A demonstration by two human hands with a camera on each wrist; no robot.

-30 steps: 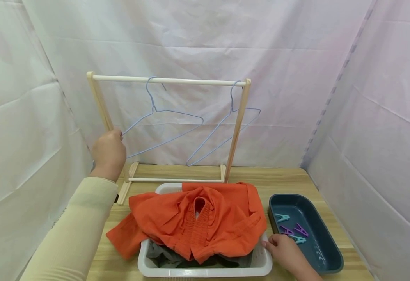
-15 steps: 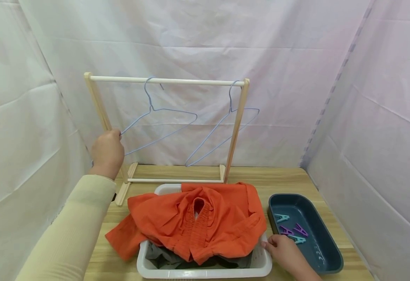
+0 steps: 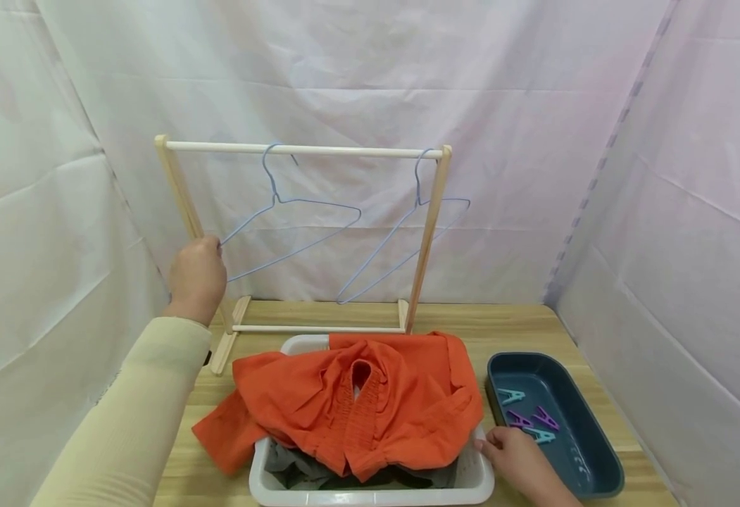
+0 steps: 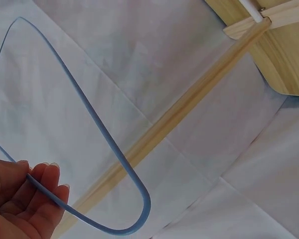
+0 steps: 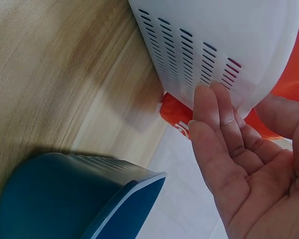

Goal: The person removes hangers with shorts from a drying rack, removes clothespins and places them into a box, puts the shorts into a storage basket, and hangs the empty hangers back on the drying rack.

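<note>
My left hand (image 3: 197,278) pinches one shoulder of a blue wire hanger (image 3: 319,203), whose hook sits over the rack's white top rod. In the left wrist view, thumb and fingertips meet on the hanger's wire (image 4: 104,130). My right hand (image 3: 522,458) is at the right side of a white plastic basket (image 3: 370,497). The right wrist view shows its thumb over the rim and its fingers (image 5: 209,107) against the slotted outer wall. An orange elastic-waisted garment (image 3: 408,422) lies on top of the basket, one part draping over the left side. Dark grey cloth (image 3: 300,468) shows beneath it.
The wooden rack (image 3: 429,236) stands behind the basket, with a second blue hanger (image 3: 379,246) at its right end. A dark blue tray (image 3: 588,429) on the right holds several teal and purple clothespins (image 3: 546,417). White cloth walls enclose the wooden table (image 3: 496,327).
The hanger's free end has swung slightly left and then partway back. Both hands keep their places, and the whole head view has shifted a little.
</note>
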